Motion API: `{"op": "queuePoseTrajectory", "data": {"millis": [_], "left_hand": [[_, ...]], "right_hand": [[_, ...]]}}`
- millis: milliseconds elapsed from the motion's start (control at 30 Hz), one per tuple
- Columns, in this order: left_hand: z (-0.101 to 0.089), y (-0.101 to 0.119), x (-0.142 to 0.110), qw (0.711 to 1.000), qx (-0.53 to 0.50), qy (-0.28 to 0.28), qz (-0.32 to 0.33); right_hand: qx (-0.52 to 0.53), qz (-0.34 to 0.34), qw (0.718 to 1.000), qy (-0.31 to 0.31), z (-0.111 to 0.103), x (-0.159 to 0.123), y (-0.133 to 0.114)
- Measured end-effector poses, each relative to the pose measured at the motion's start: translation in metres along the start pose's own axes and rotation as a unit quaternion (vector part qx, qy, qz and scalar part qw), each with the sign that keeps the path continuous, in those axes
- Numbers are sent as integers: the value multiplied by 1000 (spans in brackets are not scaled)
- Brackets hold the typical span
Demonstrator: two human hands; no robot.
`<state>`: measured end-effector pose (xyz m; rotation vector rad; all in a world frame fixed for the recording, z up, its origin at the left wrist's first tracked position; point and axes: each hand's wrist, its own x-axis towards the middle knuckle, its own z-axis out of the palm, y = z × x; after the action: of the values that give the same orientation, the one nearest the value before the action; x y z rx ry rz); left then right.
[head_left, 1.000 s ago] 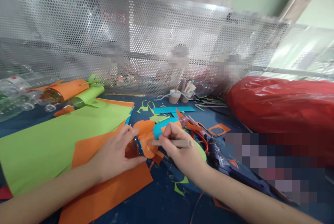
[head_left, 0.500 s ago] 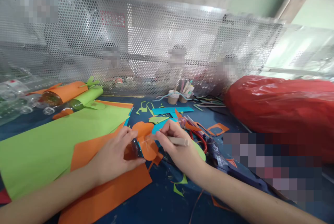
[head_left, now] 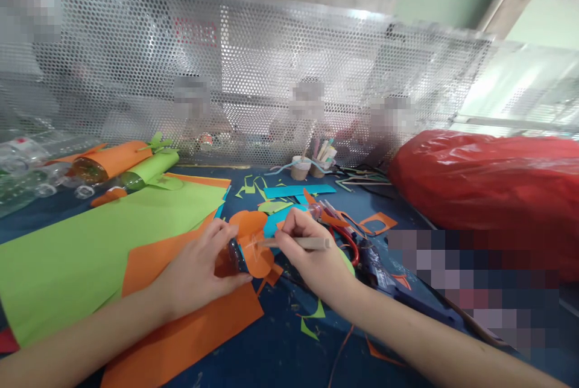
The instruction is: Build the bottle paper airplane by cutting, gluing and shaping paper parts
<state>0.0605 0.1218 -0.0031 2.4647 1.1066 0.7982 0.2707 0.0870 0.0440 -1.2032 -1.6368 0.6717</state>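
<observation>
My left hand (head_left: pixel 208 261) is closed around a dark, see-through plastic bottle (head_left: pixel 237 256), thumb below and fingers above. Against the bottle's end rests a rounded orange paper cutout (head_left: pixel 257 260) with lobed edges. Thin pale lines cross the cutout in what looks like a star. Between thumb and fingers, my right hand (head_left: pixel 305 237) grips a light-coloured pen (head_left: pixel 312 244), its tip close to or on those lines; contact is hard to tell. Under my left forearm lie orange sheets (head_left: pixel 217 321).
Green paper (head_left: pixel 108 237) covers the left, below paper-wrapped bottles (head_left: pixel 126 160). Blue strips (head_left: pixel 301 191), scraps and red-handled scissors (head_left: pixel 353 243) lie ahead and right. A blue glue gun (head_left: pixel 420 303) sits beside my right forearm. Pen cups (head_left: pixel 300 168) stand near the mesh panel; a red bag (head_left: pixel 488 195) bulges right.
My right hand and the pen have shifted slightly to the right. More of the pale lines on the orange cutout now show. My left hand and the bottle stay put.
</observation>
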Motion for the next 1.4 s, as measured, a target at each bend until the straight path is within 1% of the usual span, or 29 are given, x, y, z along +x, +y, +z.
{"op": "queuePoseTrajectory", "data": {"millis": [200, 367, 533, 767, 1067, 1267, 1400], "left_hand": [[0, 0, 0, 1000, 1, 4, -8], [1, -2, 0, 1000, 2, 5, -10], [1, -2, 0, 1000, 8, -2, -9], [2, -3, 0, 1000, 5, 3, -3], [4, -6, 0, 1000, 2, 15, 2], [3, -6, -2, 1000, 4, 11, 5], [3, -5, -1, 1000, 3, 11, 7]], "right_hand": [[-12, 13, 1000, -10, -2, -2, 0], [15, 17, 1000, -18, -2, -3, 2], [11, 26, 1000, -11, -2, -3, 3], [24, 32, 999, -17, -1, -3, 1], [15, 18, 999, -22, 1, -4, -2], [-23, 11, 1000, -13, 4, -3, -4], [9, 5, 1000, -24, 6, -3, -3]]}}
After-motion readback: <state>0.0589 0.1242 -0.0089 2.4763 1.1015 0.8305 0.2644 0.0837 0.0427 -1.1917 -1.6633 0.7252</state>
